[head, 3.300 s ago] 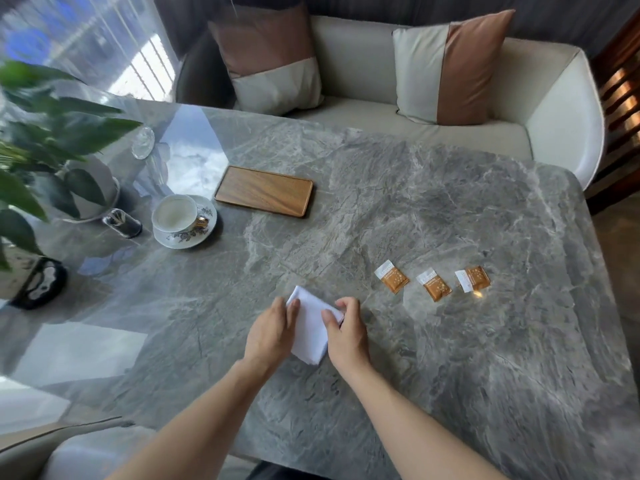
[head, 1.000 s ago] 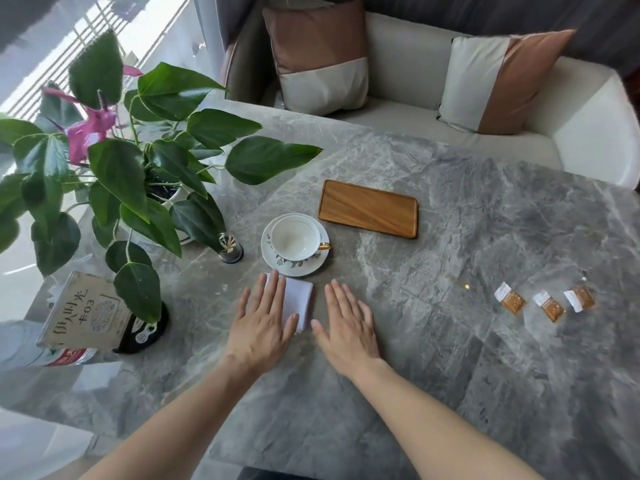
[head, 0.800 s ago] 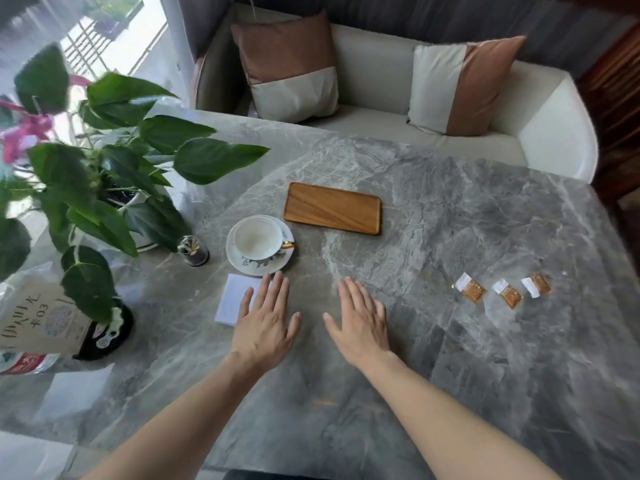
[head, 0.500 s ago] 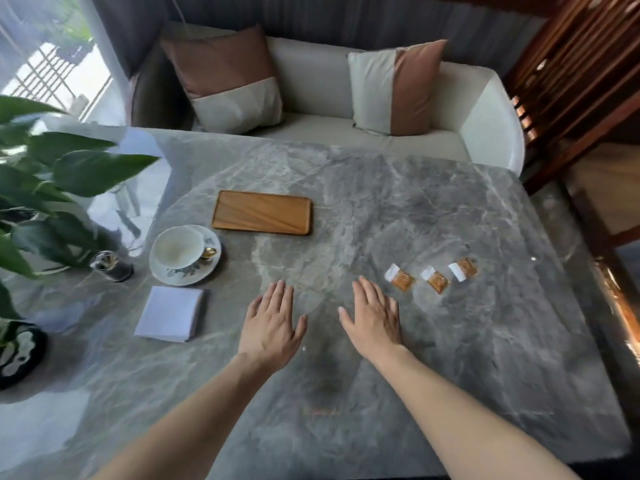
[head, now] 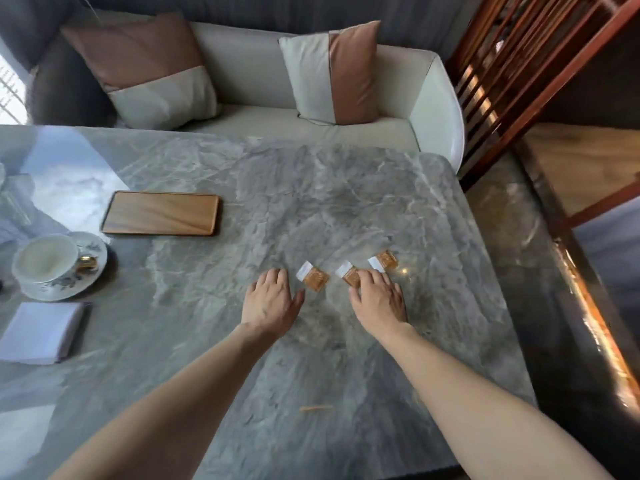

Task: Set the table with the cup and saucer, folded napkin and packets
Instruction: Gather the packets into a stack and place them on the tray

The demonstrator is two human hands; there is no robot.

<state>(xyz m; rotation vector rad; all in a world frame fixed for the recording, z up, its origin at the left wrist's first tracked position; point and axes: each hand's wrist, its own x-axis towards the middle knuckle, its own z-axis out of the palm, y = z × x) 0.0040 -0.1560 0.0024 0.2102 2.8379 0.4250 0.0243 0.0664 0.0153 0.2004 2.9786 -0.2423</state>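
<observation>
Three amber packets with white ends lie in a row on the grey marble table [head: 311, 202]: a left packet [head: 313, 278], a middle packet [head: 348, 274] and a right packet [head: 383, 261]. My left hand [head: 271, 299] lies flat just left of the left packet, holding nothing. My right hand [head: 377, 299] is spread with its fingertips over the near edge of the middle packet. A white cup [head: 45, 259] stands on a flowered saucer [head: 83, 277] at the far left. The folded white napkin [head: 38, 332] lies just in front of the saucer.
A wooden tray [head: 161, 213] sits behind the cup. A cream sofa [head: 263, 81] with two cushions runs along the table's far side. A dark wooden slatted screen [head: 512, 64] stands at the right, past the table's edge.
The napkin was set down in front of the saucer and let go. Both hands then moved right across the table to the packets, and the view swung right with them.
</observation>
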